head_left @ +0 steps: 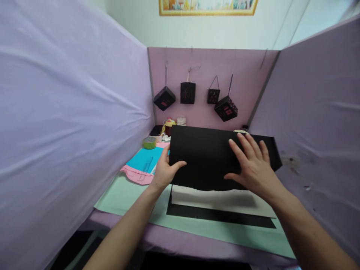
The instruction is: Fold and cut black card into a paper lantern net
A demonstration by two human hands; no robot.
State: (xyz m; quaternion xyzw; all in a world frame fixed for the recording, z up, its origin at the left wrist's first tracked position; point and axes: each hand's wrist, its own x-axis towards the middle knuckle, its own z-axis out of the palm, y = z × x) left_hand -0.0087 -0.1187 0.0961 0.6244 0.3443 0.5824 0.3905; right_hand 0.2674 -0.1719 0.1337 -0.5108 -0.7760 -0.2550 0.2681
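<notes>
A wide sheet of black card (pixel 202 157) is tilted up in front of me above the table, with a narrow folded edge at its right end. My left hand (pixel 166 167) grips its left edge, thumb on the near face and the other fingers behind. My right hand (pixel 251 161) lies against the near face on the right, its fingers spread. Below the card are a white sheet (pixel 213 200) and a black strip of paper (pixel 222 216), both partly covered by what lies over them.
On the left lie a blue sheet (pixel 140 158), a clear ruler (pixel 146 167), pink paper (pixel 137 176) and a roll of green tape (pixel 149 143). Small black boxes (pixel 188 93) hang on the pink back panel. Purple cloth walls (pixel 315 112) close in both sides; pale green paper (pixel 123 191) covers the table.
</notes>
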